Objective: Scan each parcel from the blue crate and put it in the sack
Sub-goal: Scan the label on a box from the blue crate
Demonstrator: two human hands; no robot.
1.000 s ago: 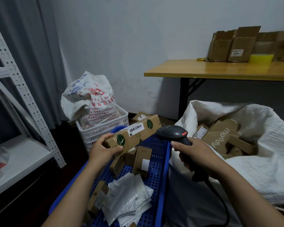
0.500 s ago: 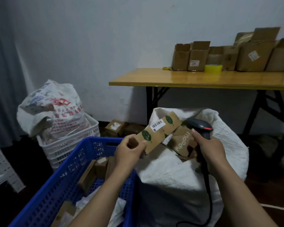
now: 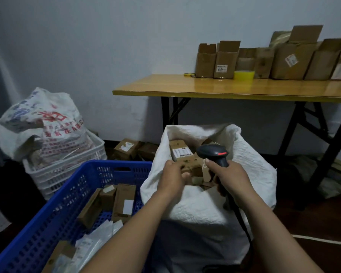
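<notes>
The white woven sack (image 3: 205,209) stands open in front of me with several brown parcels inside, one showing a label (image 3: 180,151). My left hand (image 3: 173,176) is low in the sack's mouth, its fingers curled on the near end of a long brown parcel with green leaf marks (image 3: 192,164); this part is blurred. My right hand (image 3: 231,178) grips the black barcode scanner (image 3: 213,153) over the sack, its cable hanging down. The blue crate (image 3: 116,164) at lower left holds brown boxes (image 3: 124,201) and white mailers (image 3: 98,239).
A white crate (image 3: 67,174) with a printed bag (image 3: 41,125) stands to the left. Brown boxes (image 3: 126,147) lie on the floor by the wall. Behind the sack, a wooden table (image 3: 224,87) on black legs carries open cartons (image 3: 217,60) and yellow tape (image 3: 244,75).
My left hand carried the leaf-marked parcel from above the blue crate rightward past the scanner and down into the sack's mouth. The right hand with the scanner stayed over the sack.
</notes>
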